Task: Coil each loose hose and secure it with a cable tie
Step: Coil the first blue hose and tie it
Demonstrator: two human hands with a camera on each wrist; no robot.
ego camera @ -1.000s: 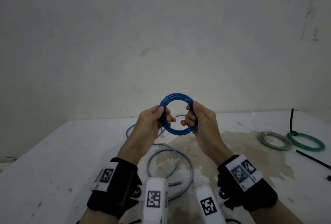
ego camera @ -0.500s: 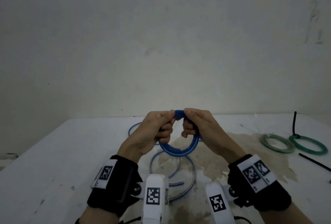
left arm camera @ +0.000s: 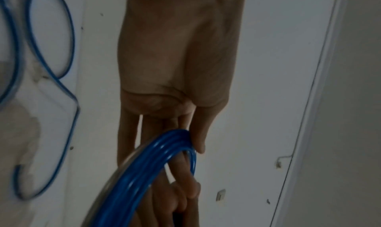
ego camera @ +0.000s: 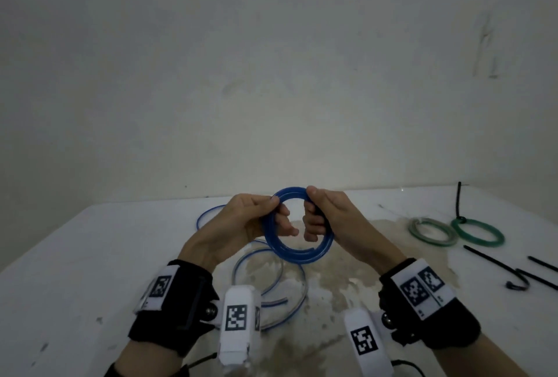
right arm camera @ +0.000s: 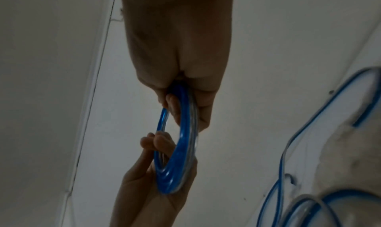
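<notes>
From the head view, the blue hose coil point(ego camera: 297, 227) hangs mid-frame above the counter point(ego camera: 90, 256), left hand point(ego camera: 241, 225) and right hand point(ego camera: 335, 222) each pinching a side. Both wrist views show springy, slick, light tubing; hold the bundled turns together

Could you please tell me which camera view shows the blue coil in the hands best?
The head view: the whole blue coil shows as a ring between both hands. The left wrist view shows only one arc, the right wrist view the ring nearly edge-on.
</notes>
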